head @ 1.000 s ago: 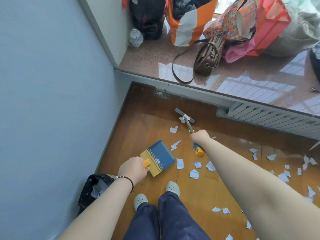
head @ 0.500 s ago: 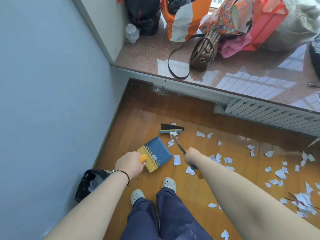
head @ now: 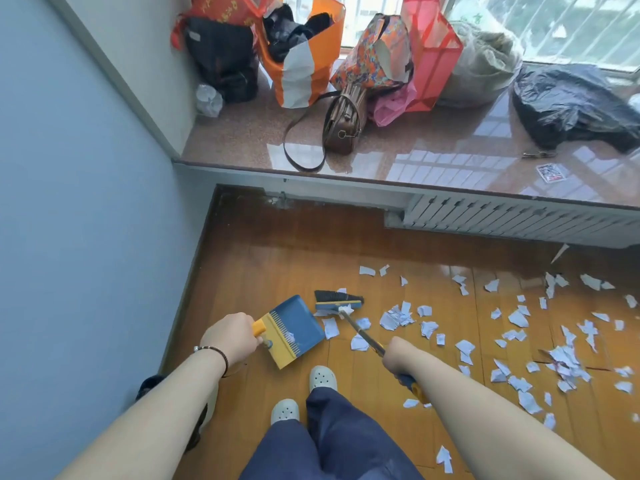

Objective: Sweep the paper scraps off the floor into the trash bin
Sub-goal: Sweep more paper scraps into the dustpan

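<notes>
My left hand [head: 231, 337] grips the orange handle of a blue and yellow dustpan [head: 294, 329] resting on the wooden floor, with one small scrap inside it. My right hand [head: 401, 355] holds the handle of a small broom [head: 338, 300] whose dark bristle head lies just beyond the pan's far right corner. White paper scraps [head: 394, 318] lie scattered on the floor to the right of the pan, thickest toward the far right [head: 564, 362]. The trash bin [head: 149, 384] with a black liner peeks out by the wall, mostly hidden behind my left forearm.
A blue wall [head: 86, 220] runs along the left. A polished stone ledge [head: 433, 157] crosses ahead, carrying several bags and a brown handbag [head: 344, 124]. A white radiator [head: 502, 220] sits under the ledge. My feet in white clogs [head: 322, 377] stand just behind the pan.
The broom head has swept back from near the ledge toward the dustpan, dragging scraps with it. My right hand has drawn in toward my body. The view has tilted upward.
</notes>
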The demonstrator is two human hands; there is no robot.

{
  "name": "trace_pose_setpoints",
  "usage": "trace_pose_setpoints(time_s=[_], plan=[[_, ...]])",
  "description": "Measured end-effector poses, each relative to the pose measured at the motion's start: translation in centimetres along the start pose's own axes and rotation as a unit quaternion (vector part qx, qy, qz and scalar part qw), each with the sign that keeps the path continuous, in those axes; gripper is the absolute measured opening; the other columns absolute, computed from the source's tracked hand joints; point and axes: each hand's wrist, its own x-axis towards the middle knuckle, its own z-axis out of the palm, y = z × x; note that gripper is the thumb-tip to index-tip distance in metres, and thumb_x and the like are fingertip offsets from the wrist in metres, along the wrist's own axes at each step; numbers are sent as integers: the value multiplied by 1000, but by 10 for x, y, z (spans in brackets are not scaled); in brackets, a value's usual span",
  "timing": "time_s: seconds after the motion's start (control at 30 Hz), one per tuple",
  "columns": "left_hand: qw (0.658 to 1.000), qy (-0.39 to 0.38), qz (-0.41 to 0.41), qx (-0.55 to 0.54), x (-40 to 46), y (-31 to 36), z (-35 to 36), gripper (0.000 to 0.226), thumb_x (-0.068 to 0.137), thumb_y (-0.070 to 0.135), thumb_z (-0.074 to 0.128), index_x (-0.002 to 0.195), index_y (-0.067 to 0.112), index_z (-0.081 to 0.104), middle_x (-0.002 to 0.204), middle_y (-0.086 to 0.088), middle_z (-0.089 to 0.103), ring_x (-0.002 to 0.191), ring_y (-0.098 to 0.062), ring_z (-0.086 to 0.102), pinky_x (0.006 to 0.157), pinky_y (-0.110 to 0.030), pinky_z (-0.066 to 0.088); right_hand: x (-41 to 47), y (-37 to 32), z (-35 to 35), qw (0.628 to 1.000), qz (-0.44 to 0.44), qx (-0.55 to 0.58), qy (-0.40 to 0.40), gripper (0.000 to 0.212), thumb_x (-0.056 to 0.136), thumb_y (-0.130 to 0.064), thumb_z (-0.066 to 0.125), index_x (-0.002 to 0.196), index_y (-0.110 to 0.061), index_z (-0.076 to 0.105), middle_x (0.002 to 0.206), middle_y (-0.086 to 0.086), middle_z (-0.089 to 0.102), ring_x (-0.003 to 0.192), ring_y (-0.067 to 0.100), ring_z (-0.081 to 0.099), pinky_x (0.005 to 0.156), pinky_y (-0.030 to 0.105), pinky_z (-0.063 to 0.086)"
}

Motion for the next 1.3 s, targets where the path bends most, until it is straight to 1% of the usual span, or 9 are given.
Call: trace_pose_setpoints(time_s=[0.13, 0.27, 0.53, 0.7, 0.77, 0.87, 0.97, 1.13, 1.3], plan=[[999, -4, 27, 26, -9, 0, 5, 22, 97, 44, 60, 90, 24, 61, 82, 5, 64, 80, -18, 66, 76, -34, 57, -17, 24, 18, 999, 18, 32, -7, 16, 89, -2, 47, 104, -4, 51, 81, 12, 62, 68, 28, 58, 54, 28, 41], [998, -3, 46, 32, -16, -5, 11, 22, 98, 44, 59, 88, 24, 59, 80, 6, 62, 76, -16, 64, 68, -30, 52, -42, 44, 26, 990, -5, 139, 34, 7, 89, -13, 53, 83, -10, 54, 85, 11, 60, 71, 26, 57, 54, 26, 45], [996, -11, 72, 55, -29, -6, 24, 21, 96, 44, 61, 92, 23, 61, 81, 6, 63, 74, -16, 64, 66, -30, 53, -41, 39, 52, 959, 21, 278, 57, 14, 91, -8, 54, 95, 2, 62, 67, 10, 57, 50, 20, 52, 46, 27, 47], [996, -1, 78, 52, -29, -3, 36, 19, 97, 41, 58, 94, 22, 60, 81, 5, 62, 76, -19, 65, 68, -30, 55, -46, -13, 73, 967, -18, 254, 22, 30, 97, -11, 51, 126, -4, 55, 99, 6, 61, 86, 24, 59, 47, 19, 32], [995, 3, 84, 53, -28, -1, 38, 18, 98, 40, 57, 93, 23, 60, 81, 5, 61, 77, -20, 65, 69, -30, 54, -39, -25, 92, 964, -15, 267, 10, 20, 99, -10, 47, 117, -8, 56, 109, 10, 62, 94, 26, 61, 52, 20, 37], [995, 6, 87, 56, -26, 2, 39, 19, 98, 41, 58, 96, 22, 61, 84, 3, 63, 80, -22, 66, 73, -33, 57, -50, -35, 111, 943, 17, 331, -23, 6, 93, -12, 51, 91, -8, 55, 87, 11, 57, 65, 21, 53, 67, 30, 53], [994, 8, 89, 60, -25, 5, 37, 17, 98, 38, 57, 92, 23, 57, 80, 4, 59, 78, -22, 63, 65, -30, 50, -63, -27, 114, 901, 26, 425, -90, 8, 95, -12, 48, 95, -5, 52, 68, 11, 52, 42, 17, 46, 40, 22, 42], [994, 7, 93, 57, -26, 6, 37, 18, 99, 36, 58, 87, 22, 56, 78, 4, 59, 76, -20, 64, 64, -29, 50, -75, 3, 102, 848, 37, 520, -98, 12, 98, -17, 50, 103, -6, 52, 66, 9, 54, 38, 13, 45, 34, 19, 38], [993, -2, 103, 54, -33, -5, 36, 23, 97, 41, 62, 85, 22, 57, 80, 3, 62, 76, -19, 65, 73, -34, 59, -89, 20, 95, 844, 34, 528, -88, 13, 100, -20, 48, 103, -8, 51, 65, 7, 54, 38, 12, 46, 35, 19, 39]])
